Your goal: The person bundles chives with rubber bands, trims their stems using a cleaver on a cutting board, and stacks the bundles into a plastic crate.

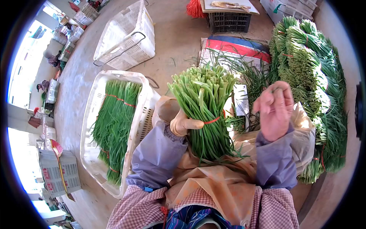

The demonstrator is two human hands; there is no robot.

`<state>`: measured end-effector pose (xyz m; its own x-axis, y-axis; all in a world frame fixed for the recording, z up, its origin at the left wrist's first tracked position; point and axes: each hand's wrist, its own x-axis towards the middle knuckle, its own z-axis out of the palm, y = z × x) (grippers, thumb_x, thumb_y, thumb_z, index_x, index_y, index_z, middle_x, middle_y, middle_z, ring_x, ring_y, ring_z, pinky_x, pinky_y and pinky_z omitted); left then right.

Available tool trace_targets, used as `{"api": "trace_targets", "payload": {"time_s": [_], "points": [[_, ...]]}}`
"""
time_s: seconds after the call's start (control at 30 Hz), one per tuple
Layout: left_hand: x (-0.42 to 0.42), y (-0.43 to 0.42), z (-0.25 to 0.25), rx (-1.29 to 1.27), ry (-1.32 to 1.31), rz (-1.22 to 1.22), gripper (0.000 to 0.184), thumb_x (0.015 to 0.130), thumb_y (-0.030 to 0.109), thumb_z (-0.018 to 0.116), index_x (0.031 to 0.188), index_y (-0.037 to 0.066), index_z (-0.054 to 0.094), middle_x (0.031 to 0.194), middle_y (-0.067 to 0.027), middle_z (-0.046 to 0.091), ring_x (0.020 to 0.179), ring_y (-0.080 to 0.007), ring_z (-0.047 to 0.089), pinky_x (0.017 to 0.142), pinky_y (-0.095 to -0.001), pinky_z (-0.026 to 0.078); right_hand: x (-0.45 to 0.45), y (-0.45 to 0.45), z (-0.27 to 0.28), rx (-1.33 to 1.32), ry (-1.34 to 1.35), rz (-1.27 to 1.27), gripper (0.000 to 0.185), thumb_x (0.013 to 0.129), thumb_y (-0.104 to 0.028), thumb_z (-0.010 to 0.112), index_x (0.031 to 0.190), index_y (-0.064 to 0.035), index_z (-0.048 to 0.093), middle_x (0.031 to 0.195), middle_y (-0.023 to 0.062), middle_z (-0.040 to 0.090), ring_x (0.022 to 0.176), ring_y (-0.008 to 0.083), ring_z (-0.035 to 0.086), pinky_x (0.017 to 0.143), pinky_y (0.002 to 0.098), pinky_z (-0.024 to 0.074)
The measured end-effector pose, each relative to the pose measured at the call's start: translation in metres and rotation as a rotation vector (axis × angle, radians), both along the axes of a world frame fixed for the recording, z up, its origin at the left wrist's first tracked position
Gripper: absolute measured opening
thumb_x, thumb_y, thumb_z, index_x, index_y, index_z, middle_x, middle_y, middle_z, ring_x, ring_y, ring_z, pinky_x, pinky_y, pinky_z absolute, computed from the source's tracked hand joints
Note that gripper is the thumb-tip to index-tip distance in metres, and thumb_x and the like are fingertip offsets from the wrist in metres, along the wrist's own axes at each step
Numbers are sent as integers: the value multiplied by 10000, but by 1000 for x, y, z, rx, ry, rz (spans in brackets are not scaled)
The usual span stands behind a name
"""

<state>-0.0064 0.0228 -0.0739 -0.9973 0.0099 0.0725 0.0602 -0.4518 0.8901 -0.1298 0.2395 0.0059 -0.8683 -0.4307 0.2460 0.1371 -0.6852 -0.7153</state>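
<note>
A thick bunch of green chives point(204, 99), pale cut ends up, stands upright in front of me with a red band around its middle. My left hand point(185, 123), in a tan glove, is closed around the bunch's left side, with the thumb across the front near the band. To the right of the bunch and apart from it, my right hand point(275, 110) is raised, its fingers curled in. A small greenish bit shows at those fingertips, too small to name. The leafy lower end of the bunch rests against my tan apron point(217, 183).
Left of me, a white plastic crate point(87, 152) holds banded chive bundles; another white crate point(126, 38) stands behind it. Stacked chive bundles point(305, 65) line the wall at right. Loose chives point(244, 70) lie ahead near a black crate point(228, 23). People are at the far left.
</note>
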Motion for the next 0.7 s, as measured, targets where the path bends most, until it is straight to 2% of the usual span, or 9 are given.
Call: {"api": "trace_targets", "payload": {"time_s": [0.03,0.1,0.17,0.37,0.4,0.5,0.57,0.63,0.7], "points": [[0,-1,0,-41,-8,18,895,669,338,811,1396,-24,435,1269,-143,602,1149,-263,598,1000,-408,477,-8,6,5,37,49,-42,125,966,22,488,1056,-17,565,816,65,619,635,113,567,634,251,509],[-1,-3,-1,-125,-22,50,893,670,325,812,1402,-19,433,1271,-141,600,1153,-260,596,1002,-405,475,-7,2,13,605,465,-152,154,900,61,580,1032,-14,603,849,77,621,705,153,609,687,282,512],[-3,3,8,-161,-15,142,817,677,278,834,1358,-9,488,1235,-113,623,1122,-225,600,991,-375,469,2,-9,4,717,805,-146,134,870,63,622,990,3,622,822,90,616,707,149,615,672,279,498],[0,8,22,-239,13,225,697,670,99,878,1281,-11,563,1198,-80,660,1059,-177,626,954,-332,485,7,-15,-8,655,508,-14,74,884,-50,654,929,7,647,774,78,654,699,174,638,652,297,498],[0,12,26,-208,28,307,670,677,54,868,1271,-8,562,1187,-86,663,1046,-172,631,944,-325,496,-3,-17,-13,704,643,-99,171,902,-119,656,1002,20,647,863,105,683,764,186,643,712,323,498],[-6,11,37,-307,-71,403,676,688,47,864,1276,-10,535,1159,-87,665,1037,-178,634,943,-330,502,-7,-32,-80,729,559,226,735,761,-232,826,1357,1,464,1321,159,546,1252,256,496,1087,385,353],[-21,3,31,-444,-82,433,841,673,50,868,1362,-13,390,1206,-106,622,1113,-196,598,960,-331,497,22,-66,-154,666,445,341,904,736,-275,854,1441,-13,352,1393,178,473,1353,286,399,1151,393,276],[-43,1,45,-698,-106,469,895,649,93,872,1376,-19,360,1226,-127,607,1122,-210,595,965,-342,494,25,-95,-183,582,266,507,926,767,-307,833,1466,-10,303,1371,213,489,1332,296,435,1129,399,314],[-68,-18,30,-986,-227,383,907,612,255,869,1331,-37,398,1170,-201,626,1112,-308,622,961,-382,491,19,-108,-191,830,1,712,922,781,-327,818,1468,-1,297,1338,220,521,1284,304,489,1091,411,373]]}}
